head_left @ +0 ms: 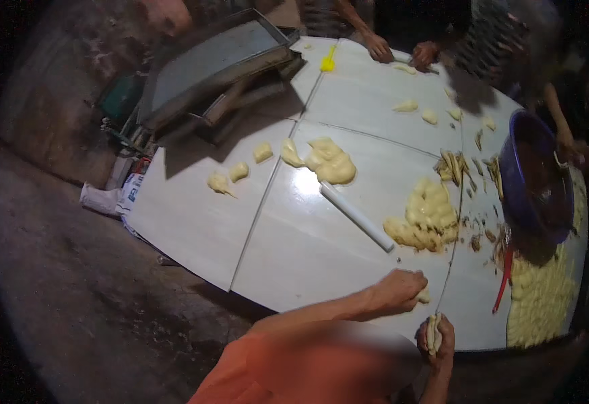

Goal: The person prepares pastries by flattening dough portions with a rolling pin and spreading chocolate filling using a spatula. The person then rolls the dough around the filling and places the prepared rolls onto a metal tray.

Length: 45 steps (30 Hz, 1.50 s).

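Observation:
My left hand [399,291] is closed at the table's near side, fingers curled over a pale piece of dough [423,294] that shows at its edge. A little nearer to me, my right hand [444,337] grips a folded strip of dough [434,334] from the side. Ahead of my hands lies a flattened sheet of dough [429,212] with brown filling smeared along its near edge. To its left rests a white rolling pin [358,217], slanting across the tabletop. Beyond the pin is a smooth yellow lump of dough [330,161], with smaller pieces [239,171] to its left.
On the right stands a purple basin [525,182] of dark brown contents, beside a red-handled tool [503,283] and rows of shaped dough [540,299]. Metal trays [213,60] occupy the far left. A yellow brush [328,60] and other people's hands [378,48] are across the white table [308,269].

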Tool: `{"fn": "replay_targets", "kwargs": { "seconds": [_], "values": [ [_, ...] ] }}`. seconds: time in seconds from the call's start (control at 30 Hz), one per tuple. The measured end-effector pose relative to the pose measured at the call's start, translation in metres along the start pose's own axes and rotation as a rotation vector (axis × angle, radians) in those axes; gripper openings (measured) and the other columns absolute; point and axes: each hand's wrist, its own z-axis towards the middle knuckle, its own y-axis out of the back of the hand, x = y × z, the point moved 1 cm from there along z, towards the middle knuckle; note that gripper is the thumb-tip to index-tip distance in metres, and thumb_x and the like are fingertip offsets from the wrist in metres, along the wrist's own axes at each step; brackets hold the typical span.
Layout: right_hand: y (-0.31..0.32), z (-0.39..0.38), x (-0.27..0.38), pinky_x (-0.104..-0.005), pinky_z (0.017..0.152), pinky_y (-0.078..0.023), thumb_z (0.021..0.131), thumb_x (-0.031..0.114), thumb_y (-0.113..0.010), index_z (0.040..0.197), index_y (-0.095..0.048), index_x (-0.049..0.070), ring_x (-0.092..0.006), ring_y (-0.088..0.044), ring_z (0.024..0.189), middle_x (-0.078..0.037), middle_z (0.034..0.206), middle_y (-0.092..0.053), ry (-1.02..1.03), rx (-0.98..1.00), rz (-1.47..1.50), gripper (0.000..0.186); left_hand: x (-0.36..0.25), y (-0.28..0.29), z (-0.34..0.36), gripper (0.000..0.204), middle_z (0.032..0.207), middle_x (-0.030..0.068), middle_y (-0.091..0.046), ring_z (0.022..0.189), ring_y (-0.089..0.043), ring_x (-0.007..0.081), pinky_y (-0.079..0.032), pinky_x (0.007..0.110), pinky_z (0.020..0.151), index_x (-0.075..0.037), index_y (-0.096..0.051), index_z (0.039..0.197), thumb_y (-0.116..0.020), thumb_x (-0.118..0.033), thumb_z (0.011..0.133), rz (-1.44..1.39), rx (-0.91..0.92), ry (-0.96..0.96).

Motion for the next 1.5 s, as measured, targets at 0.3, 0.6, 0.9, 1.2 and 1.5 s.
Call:
{"fn": "replay_targets", "kwargs": {
  "seconds": [0.3,0.6,0.9,1.2,1.5],
  "values": [
    [-0.183,0.087,0.053,-0.0257,0.046,-0.046,0.089,0.033,-0.069,0.109,-0.062,-0.004,-0.0145,-0.059,0.055,-0.012,0.077,-0.065,0.095,0.069,-0.157,0.043,0.053,0.232,-0.142,0.036,0.093,0.0038,-0.068,0.086,-0.066,0.0130,-0.056,0.032,0.078,-0.001,-0.068,0.117,-0.074,-0.027,0.093,-0.996,-0.037,0.446],
    [-0.509,0.214,0.113,-0.0246,0.054,-0.039,0.090,0.027,-0.068,0.108,-0.068,-0.003,-0.0073,-0.049,0.062,-0.001,0.079,-0.061,0.268,0.436,-0.535,0.035,0.150,0.575,-0.329,0.035,0.102,0.0032,-0.072,0.090,-0.064,0.0088,-0.054,0.028,0.082,-0.002,-0.070,0.120,-0.075,-0.020,0.091,-0.429,-0.814,0.228],
    [-0.799,0.313,0.115,-0.0409,0.087,-0.055,0.093,0.039,-0.075,0.124,-0.072,0.008,-0.0301,-0.071,0.097,-0.015,0.106,-0.073,0.994,0.789,-1.175,0.044,0.274,0.759,-0.321,0.044,0.098,0.0111,-0.074,0.090,-0.071,0.0241,-0.054,0.038,0.081,-0.008,-0.075,0.116,-0.077,-0.040,0.087,0.401,-0.515,0.426],
    [-0.845,0.378,0.079,-0.0477,0.099,-0.050,0.080,0.033,-0.085,0.142,-0.059,0.010,-0.0392,-0.063,0.116,-0.022,0.121,-0.065,0.821,0.982,-1.780,0.071,0.321,0.752,-0.310,0.055,0.119,0.0174,-0.071,0.116,-0.066,0.0372,-0.052,0.046,0.096,-0.015,-0.068,0.129,-0.083,-0.031,0.079,0.775,-0.176,0.581],
    [-0.825,0.382,0.087,-0.0453,0.100,-0.052,0.076,0.018,-0.086,0.140,-0.062,0.013,-0.0362,-0.067,0.111,-0.017,0.114,-0.070,0.931,0.980,-1.590,0.069,0.302,0.740,-0.328,0.054,0.122,0.0167,-0.070,0.117,-0.065,0.0346,-0.054,0.045,0.095,-0.009,-0.068,0.130,-0.080,-0.016,0.078,0.801,-0.385,0.408]
  ]
}}
